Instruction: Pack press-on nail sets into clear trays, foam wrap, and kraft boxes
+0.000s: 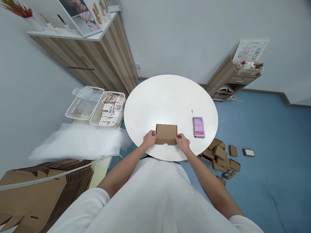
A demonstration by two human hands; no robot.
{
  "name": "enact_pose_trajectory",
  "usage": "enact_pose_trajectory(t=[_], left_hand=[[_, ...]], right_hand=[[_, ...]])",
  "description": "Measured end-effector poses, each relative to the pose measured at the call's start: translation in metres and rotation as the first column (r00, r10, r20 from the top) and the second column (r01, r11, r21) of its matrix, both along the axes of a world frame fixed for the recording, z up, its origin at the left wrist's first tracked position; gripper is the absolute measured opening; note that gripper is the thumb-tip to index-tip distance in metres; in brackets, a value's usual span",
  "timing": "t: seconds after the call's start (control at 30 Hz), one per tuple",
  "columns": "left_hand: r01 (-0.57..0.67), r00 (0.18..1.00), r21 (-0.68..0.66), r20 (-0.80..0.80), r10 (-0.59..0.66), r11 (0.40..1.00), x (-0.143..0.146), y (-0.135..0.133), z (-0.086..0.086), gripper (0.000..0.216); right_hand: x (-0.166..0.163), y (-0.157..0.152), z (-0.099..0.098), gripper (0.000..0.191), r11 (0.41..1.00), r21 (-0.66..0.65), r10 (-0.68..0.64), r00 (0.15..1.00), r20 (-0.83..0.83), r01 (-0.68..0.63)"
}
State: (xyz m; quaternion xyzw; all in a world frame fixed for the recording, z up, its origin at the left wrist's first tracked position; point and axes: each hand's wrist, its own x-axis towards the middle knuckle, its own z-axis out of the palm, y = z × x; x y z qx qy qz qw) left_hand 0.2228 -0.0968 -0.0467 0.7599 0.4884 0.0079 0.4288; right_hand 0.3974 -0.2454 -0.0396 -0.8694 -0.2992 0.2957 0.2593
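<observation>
A small brown cardboard box [166, 134] with its lid down lies flat near the front edge of the round white table [170, 94]. My left hand [150, 139] grips the box's left side, fingers curled at its edge. On the opposite side, my right hand [182, 142] holds the right edge, thumb and fingers bent around the front corner. What is inside the box is hidden. To the right on the table lies a phone [199, 127] with a blurred pink and purple screen.
Several brown boxes [220, 153] are heaped on the blue floor at the right. White baskets [108, 108] with printed cards and plastic bags stand at the left. Below them are white foam sheets [80, 142], a stack of flat cardboard [36, 194] and a white cable [80, 166].
</observation>
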Motion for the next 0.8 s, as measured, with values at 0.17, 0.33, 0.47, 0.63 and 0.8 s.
enact_pose_trajectory(t=[0.17,0.33,0.47,0.63,0.8], left_hand=[[0.015,0.992,-0.017,0.123,-0.013,1.000,-0.005,0.000,0.002,0.032],[0.053,0.982,0.002,0.180,-0.052,0.999,-0.002,0.004,0.009,0.037],[0.026,0.974,-0.034,0.225,-0.018,0.999,0.001,0.010,0.016,0.043],[0.051,0.966,-0.117,0.258,-0.019,0.992,0.009,0.021,0.025,0.043],[0.221,0.937,-0.156,0.307,-0.165,0.963,0.018,0.032,0.039,0.043]], right_hand=[[0.003,-0.003,0.002,0.025,0.999,0.047,0.012,0.997,-0.079,-0.009],[0.010,-0.001,0.006,0.034,0.985,0.161,-0.015,0.968,-0.251,0.057],[0.016,0.003,0.019,0.040,0.975,0.203,-0.013,0.936,-0.352,0.090],[0.033,0.014,0.039,0.051,0.990,0.134,0.019,0.917,-0.399,0.038],[0.049,0.021,0.059,0.062,0.972,0.197,0.209,0.860,-0.466,-0.130]])
